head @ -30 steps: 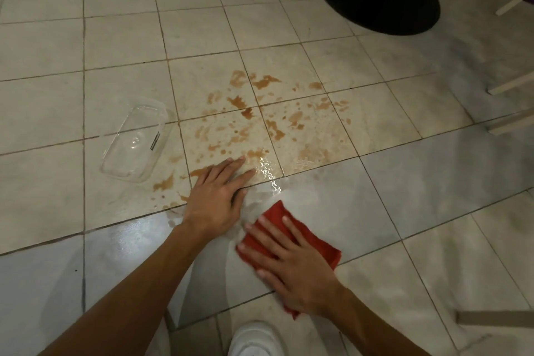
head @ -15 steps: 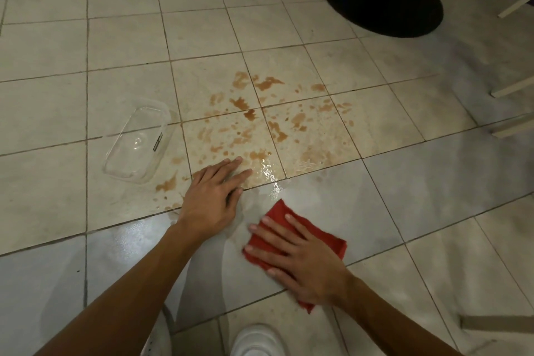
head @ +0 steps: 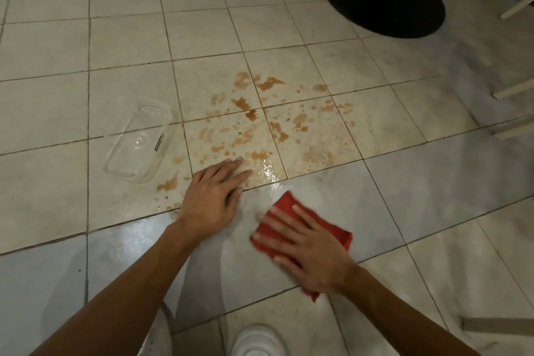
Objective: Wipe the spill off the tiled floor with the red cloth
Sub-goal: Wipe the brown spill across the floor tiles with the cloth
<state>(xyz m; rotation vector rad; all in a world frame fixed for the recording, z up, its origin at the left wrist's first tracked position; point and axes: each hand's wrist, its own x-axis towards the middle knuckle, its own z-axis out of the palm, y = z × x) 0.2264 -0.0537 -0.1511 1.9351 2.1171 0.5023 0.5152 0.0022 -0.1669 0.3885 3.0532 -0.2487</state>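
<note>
Tiled floor: right fingers spread, pressing red cloth.

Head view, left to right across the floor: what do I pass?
Container → left hand → red cloth under the right hand → table base. The spill spans the middle, so it is left out.

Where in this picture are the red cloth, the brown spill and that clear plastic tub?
red cloth [head: 287, 201], head view, its bare upper corner.
brown spill [head: 252, 115], head view, a dark blotch near its middle.
clear plastic tub [head: 138, 143], head view, its flat base.
</note>
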